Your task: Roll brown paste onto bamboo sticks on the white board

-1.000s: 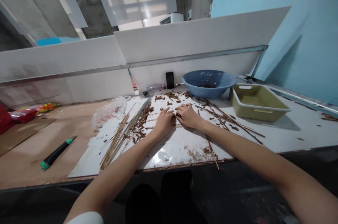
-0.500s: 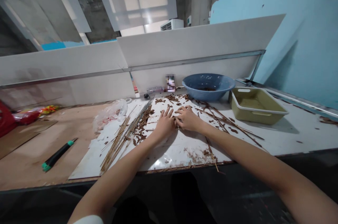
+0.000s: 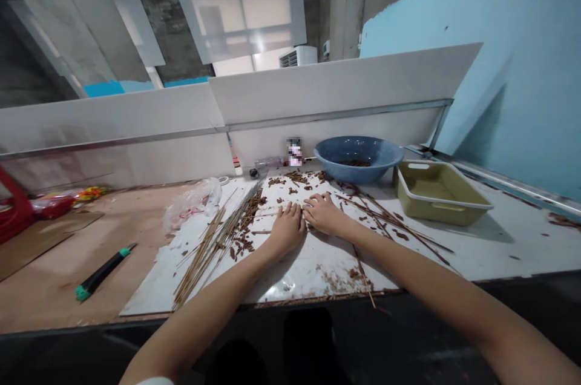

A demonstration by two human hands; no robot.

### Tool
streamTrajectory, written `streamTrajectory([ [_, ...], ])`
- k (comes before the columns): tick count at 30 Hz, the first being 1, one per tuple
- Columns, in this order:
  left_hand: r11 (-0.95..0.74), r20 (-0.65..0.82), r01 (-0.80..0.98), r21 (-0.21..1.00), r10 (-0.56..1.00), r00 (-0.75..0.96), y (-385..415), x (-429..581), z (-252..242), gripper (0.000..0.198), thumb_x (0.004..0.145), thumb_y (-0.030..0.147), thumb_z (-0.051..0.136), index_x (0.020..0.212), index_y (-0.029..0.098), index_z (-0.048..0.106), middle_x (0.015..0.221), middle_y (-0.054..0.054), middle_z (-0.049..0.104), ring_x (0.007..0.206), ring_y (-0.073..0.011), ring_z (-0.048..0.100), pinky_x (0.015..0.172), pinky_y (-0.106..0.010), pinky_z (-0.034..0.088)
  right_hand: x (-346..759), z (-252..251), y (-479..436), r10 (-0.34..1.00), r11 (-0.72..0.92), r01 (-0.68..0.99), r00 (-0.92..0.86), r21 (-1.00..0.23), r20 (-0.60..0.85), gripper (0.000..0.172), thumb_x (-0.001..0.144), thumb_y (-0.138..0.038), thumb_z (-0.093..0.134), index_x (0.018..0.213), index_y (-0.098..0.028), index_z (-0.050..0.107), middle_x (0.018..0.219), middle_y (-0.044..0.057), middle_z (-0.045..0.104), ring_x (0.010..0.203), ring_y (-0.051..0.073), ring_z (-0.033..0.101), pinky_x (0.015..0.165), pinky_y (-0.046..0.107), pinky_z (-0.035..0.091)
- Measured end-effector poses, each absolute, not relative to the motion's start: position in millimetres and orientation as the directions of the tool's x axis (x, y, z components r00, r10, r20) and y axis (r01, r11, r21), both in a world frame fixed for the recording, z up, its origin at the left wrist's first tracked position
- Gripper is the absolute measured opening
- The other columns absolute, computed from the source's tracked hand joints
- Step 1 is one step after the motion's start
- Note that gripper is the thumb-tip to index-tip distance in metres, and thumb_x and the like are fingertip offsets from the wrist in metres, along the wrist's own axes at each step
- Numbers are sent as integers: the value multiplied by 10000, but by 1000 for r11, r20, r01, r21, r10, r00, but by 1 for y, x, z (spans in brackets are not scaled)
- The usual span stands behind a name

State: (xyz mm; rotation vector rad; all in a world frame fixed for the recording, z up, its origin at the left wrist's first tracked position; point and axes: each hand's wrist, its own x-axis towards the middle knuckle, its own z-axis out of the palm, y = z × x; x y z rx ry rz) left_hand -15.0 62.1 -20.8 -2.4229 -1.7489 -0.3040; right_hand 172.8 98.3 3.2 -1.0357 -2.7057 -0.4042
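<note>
Your left hand (image 3: 287, 230) and right hand (image 3: 323, 215) sit together on the white board (image 3: 308, 270), fingers (image 3: 290, 209) curled, grip unclear. One blue basin (image 3: 358, 174), one olive tray (image 3: 436, 212) beside it.

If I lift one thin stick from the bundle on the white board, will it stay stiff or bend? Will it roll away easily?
The sticks lie long and straight, so one is probably fairly stiff and light, though it may snap if bent hard. They look slim and roundish, so one would likely roll a little on the glossy white board.
</note>
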Motion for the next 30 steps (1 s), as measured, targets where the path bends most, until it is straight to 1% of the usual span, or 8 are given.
streamTrajectory([
  [3, -307, 261, 952, 18, 920, 292, 60, -14, -20, 586, 1126, 312, 393, 1656, 110, 539, 1732, -194, 537, 1690, -347, 391, 1392, -602, 284, 174, -2, 102, 630, 704, 690, -717, 171, 298, 467, 1186, -340, 353, 1355, -175, 756, 1503, 210, 705, 1364, 389, 555, 1092, 571, 365],
  [8, -328, 286, 945, 5, 906, 313, 56, -10, -17, 499, 1132, 301, 395, 1518, 137, 666, 1563, -204, 699, 1656, -372, 445, 1371, -607, 316, 177, -2, 107, 601, 734, 664, -734, 145, 318, 462, 1184, -336, 379, 1187, -215, 825, 1509, 178, 720, 1435, 383, 527, 1128, 583, 343],
  [14, -273, 266, 962, 16, 928, 259, 60, -11, -19, 566, 1133, 312, 385, 1636, 116, 555, 1720, -224, 545, 1672, -392, 413, 1363, -650, 311, 176, 0, 103, 638, 706, 692, -714, 153, 288, 443, 1187, -373, 397, 1371, -181, 752, 1471, 207, 721, 1376, 394, 568, 1113, 592, 370],
  [16, -282, 271, 959, 7, 924, 270, 58, -11, -18, 538, 1136, 312, 383, 1590, 124, 603, 1679, -214, 597, 1671, -386, 415, 1372, -636, 297, 177, 1, 101, 639, 706, 693, -712, 147, 290, 453, 1192, -382, 384, 1334, -186, 767, 1470, 204, 724, 1392, 396, 561, 1115, 589, 370],
  [20, -282, 260, 959, 19, 928, 267, 56, -9, -13, 487, 1149, 310, 369, 1468, 148, 699, 1541, -198, 715, 1661, -373, 437, 1374, -609, 304, 177, 0, 103, 601, 737, 659, -740, 147, 303, 484, 1199, -382, 368, 1156, -203, 816, 1459, 191, 738, 1429, 380, 538, 1137, 580, 356],
  [25, -237, 236, 971, 3, 944, 230, 59, -10, -15, 564, 1149, 325, 382, 1626, 78, 553, 1735, -223, 526, 1691, -388, 376, 1385, -622, 286, 172, -6, 104, 676, 667, 733, -670, 131, 307, 468, 1194, -399, 385, 1351, -151, 750, 1421, 215, 737, 1362, 385, 572, 1131, 583, 376],
  [26, -241, 243, 971, -1, 941, 234, 59, -10, -16, 568, 1149, 327, 381, 1629, 76, 549, 1741, -220, 519, 1695, -386, 369, 1388, -619, 280, 172, -6, 103, 676, 666, 734, -670, 136, 306, 474, 1193, -395, 380, 1356, -147, 750, 1425, 220, 735, 1364, 388, 570, 1130, 584, 376],
  [30, -281, 269, 960, -7, 924, 273, 58, -10, -19, 524, 1147, 316, 368, 1539, 97, 639, 1618, -223, 651, 1672, -384, 410, 1380, -616, 284, 173, 0, 101, 614, 719, 674, -729, 166, 303, 468, 1187, -355, 387, 1170, -177, 819, 1448, 207, 740, 1432, 387, 538, 1133, 571, 359],
])
